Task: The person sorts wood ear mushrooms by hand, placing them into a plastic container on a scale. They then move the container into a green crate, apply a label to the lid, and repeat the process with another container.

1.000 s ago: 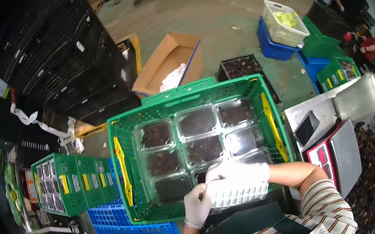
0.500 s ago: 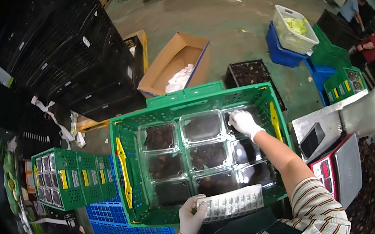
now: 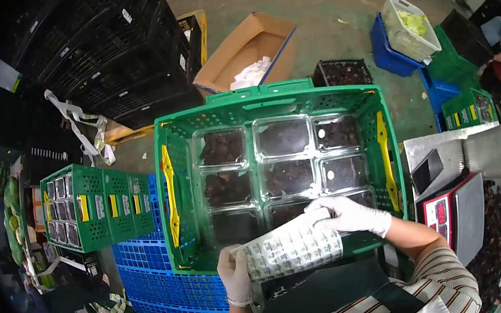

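Observation:
My left hand (image 3: 235, 276), in a white glove, grips the left end of a sheet of printed labels (image 3: 292, 248). At the sheet's upper right edge is my right hand (image 3: 349, 216), also gloved, its thumb and fingers pinched together on the sheet. Both hands are over the near side of a green crate (image 3: 177, 124) with yellow handles. Inside the crate, clear lidded boxes (image 3: 285, 176) of dark contents stand in rows. Small white round stickers show on two lids in the right column. The sheet and right hand partly hide the nearest boxes.
Beyond the crate stand a cardboard box (image 3: 227, 61) and a black crate (image 3: 343, 73). Black crates (image 3: 120, 49) are stacked at left. A red scale (image 3: 442, 212) and clear lids (image 3: 495, 150) are at right. Green crates (image 3: 99, 207) sit at left; two people are at upper right.
My right hand has moved from the far right box back to the label sheet. The sheet now faces up more broadly. A white sticker shows on the box where that hand was.

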Demonstrator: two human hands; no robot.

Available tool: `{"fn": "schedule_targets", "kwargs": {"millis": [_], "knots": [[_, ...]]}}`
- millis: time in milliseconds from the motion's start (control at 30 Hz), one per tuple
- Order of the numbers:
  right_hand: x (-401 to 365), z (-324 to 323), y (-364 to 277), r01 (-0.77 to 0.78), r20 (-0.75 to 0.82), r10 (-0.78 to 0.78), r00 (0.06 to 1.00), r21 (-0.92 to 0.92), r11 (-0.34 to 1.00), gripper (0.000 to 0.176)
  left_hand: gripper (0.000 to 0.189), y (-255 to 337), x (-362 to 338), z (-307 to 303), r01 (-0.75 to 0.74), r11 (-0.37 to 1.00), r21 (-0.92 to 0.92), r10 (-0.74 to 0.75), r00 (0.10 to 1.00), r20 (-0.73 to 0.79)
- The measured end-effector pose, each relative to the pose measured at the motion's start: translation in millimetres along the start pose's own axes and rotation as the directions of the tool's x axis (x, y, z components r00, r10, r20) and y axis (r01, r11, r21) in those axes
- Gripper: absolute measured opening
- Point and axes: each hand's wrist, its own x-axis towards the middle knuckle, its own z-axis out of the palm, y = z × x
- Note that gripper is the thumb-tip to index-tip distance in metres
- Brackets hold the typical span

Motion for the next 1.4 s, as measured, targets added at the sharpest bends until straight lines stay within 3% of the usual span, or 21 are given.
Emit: {"fn": "schedule_targets", "kwargs": {"millis": [33, 100, 133, 200, 267, 300, 333, 433, 467, 567, 600, 700, 800, 900, 1000, 1100, 1200, 1233, 1267, 1400], "knots": [[-1.7, 4.6, 10.3, -0.032, -0.082, 0.039, 0.996, 0.082, 0.996, 0.033, 0.009, 2.5, -2.1, 0.8, 0.007, 0.998, 0.055, -0.007, 1.000, -0.008], [-5.1, 2.7, 20.7, -0.152, -0.094, 0.176, 0.980, 0.215, 0.965, 0.024, 0.007, 6.2, -7.4, 1.1, 0.021, 0.986, 0.168, -0.017, 1.000, -0.026], [-5.9, 2.4, 23.4, -0.207, -0.092, 0.242, 0.966, 0.283, 0.936, 0.020, 0.006, 1.2, -8.1, 1.9, -0.088, 0.972, 0.216, 0.099, 0.994, -0.039], [-5.2, 3.0, 30.2, -0.333, -0.037, 0.349, 0.937, 0.214, 0.918, 0.017, 0.005, -12.3, -7.6, 2.9, -0.298, 0.901, 0.314, 0.329, 0.943, -0.050], [-3.9, 5.5, 29.7, -0.307, -0.078, 0.332, 0.940, 0.230, 0.924, 0.014, 0.005, -15.0, -9.0, 0.2, -0.284, 0.879, 0.383, 0.329, 0.943, -0.055], [-3.8, 11.8, 23.1, -0.216, -0.147, 0.264, 0.953, 0.280, 0.935, 0.015, 0.005, -15.2, -9.5, -1.7, -0.274, 0.866, 0.418, 0.328, 0.943, -0.060], [-4.4, 16.8, 15.7, -0.121, -0.216, 0.198, 0.956, 0.325, 0.938, 0.016, 0.004, -13.7, -10.5, -3.8, -0.255, 0.875, 0.411, 0.308, 0.949, -0.068], [-13.1, 22.2, -15.4, -0.002, -0.090, 0.061, 0.994, 0.548, 0.836, 0.025, 0.005, -8.0, -12.8, -10.6, -0.217, 0.924, 0.316, 0.257, 0.962, -0.091], [-12.9, 25.2, -10.6, -0.046, -0.071, 0.095, 0.993, 0.508, 0.860, 0.033, 0.008, -7.1, -12.7, -12.3, -0.217, 0.948, 0.233, 0.245, 0.965, -0.096], [-7.2, 30.0, 27.3, -0.011, -0.153, 0.058, 0.987, 0.290, 0.957, 0.032, 0.017, 7.5, -15.3, -12.4, -0.117, 0.993, 0.019, 0.117, 0.993, -0.024], [-4.6, 29.3, 28.2, -0.061, -0.172, 0.109, 0.979, 0.264, 0.963, 0.032, 0.021, 11.8, -16.3, -12.0, -0.062, 0.997, -0.043, 0.063, 0.998, 0.017], [-3.0, 32.3, 21.1, -0.091, -0.199, 0.164, 0.966, 0.332, 0.939, 0.023, 0.027, -8.2, -14.1, -29.9, -0.009, 1.000, -0.018, 0.009, 0.999, 0.035], [-4.0, 38.2, -11.3, 0.062, -0.198, 0.054, 0.979, 0.534, 0.843, 0.015, 0.023, -14.7, -13.7, -28.6, -0.017, 0.998, -0.055, 0.014, 0.998, -0.061], [-4.7, 31.2, -0.8, -0.004, -0.189, 0.049, 0.981, 0.235, 0.972, 0.014, 0.018, -13.9, -14.1, -27.8, -0.026, 0.998, -0.049, 0.022, 0.996, -0.085], [-0.3, 36.1, 4.5, -0.023, -0.260, 0.067, 0.963, 0.168, 0.985, 0.016, 0.013, -12.6, -14.9, -25.0, -0.155, 0.987, 0.045, 0.160, 0.981, -0.114], [2.7, 33.3, -5.1, -0.073, -0.249, 0.101, 0.963, 0.120, 0.990, 0.019, 0.005, -6.1, -12.0, -18.2, -0.177, 0.976, 0.129, 0.199, 0.963, -0.181], [8.5, 6.5, -19.7, 0.053, -0.044, -0.071, 0.996, -0.336, 0.940, 0.021, 0.008, -3.6, -11.6, -23.2, -0.136, 0.985, 0.104, 0.151, 0.977, -0.151], [12.0, 6.1, -25.6, 0.250, -0.091, -0.313, 0.945, -0.415, 0.875, 0.028, 0.008, -3.6, -11.4, -24.5, -0.124, 0.987, 0.099, 0.137, 0.981, -0.136], [17.2, 3.5, -28.6, 0.319, -0.068, -0.398, 0.915, -0.482, 0.816, 0.031, 0.007, -3.7, -11.2, -25.5, -0.112, 0.989, 0.094, 0.123, 0.985, -0.119], [34.6, 1.4, -27.6, 0.552, 0.211, -0.556, 0.804, -0.612, 0.567, 0.030, 0.007, -11.3, -8.7, -27.4, -0.091, 0.994, 0.059, 0.096, 0.991, -0.089]]}}
